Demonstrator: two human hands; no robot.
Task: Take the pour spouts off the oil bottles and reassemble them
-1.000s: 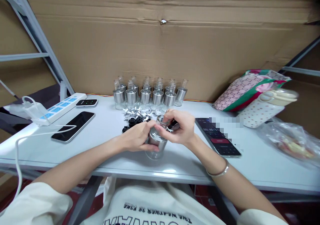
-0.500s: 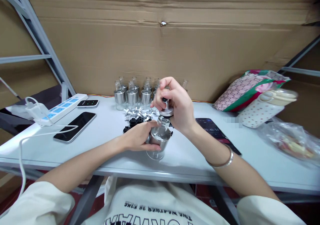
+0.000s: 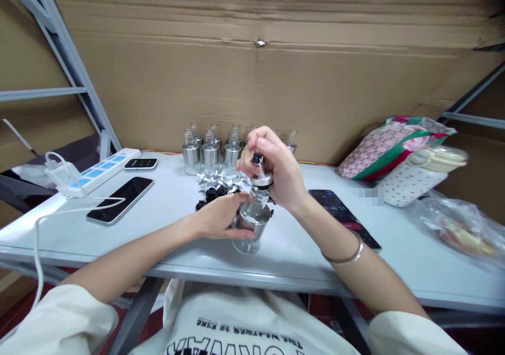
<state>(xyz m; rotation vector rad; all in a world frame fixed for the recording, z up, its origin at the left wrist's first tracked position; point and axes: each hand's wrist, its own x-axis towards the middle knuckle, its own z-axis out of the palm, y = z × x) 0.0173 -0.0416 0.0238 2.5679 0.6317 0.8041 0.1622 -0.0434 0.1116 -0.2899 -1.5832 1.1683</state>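
Note:
A clear glass bottle (image 3: 246, 245) with a silver metal sleeve (image 3: 255, 223) stands slightly tilted near the front edge of the table. My left hand (image 3: 223, 215) is wrapped round its sleeve from the left. Over the bottle's neck, my right hand (image 3: 276, 168) grips a silver stopper (image 3: 263, 179) with a black tip; its lower side meets the mouth, though how far in it sits cannot be made out. Just behind my left hand lie black ring-shaped parts (image 3: 212, 192) and a pile of small silver pieces (image 3: 221, 179).
Several similar sleeved bottles (image 3: 191, 155) stand in rows at the back. On the left are a power strip (image 3: 98, 172), a phone (image 3: 120, 200) and a small black device (image 3: 141, 164). To the right lie another phone (image 3: 343, 215), a dotted flask (image 3: 414, 181), a patterned bag (image 3: 371, 155) and a plastic bag (image 3: 465, 234).
The stopper's black tip now shows between my right fingers, which have shifted slightly round it. My left hand keeps its hold on the bottle. The whole view has moved a little.

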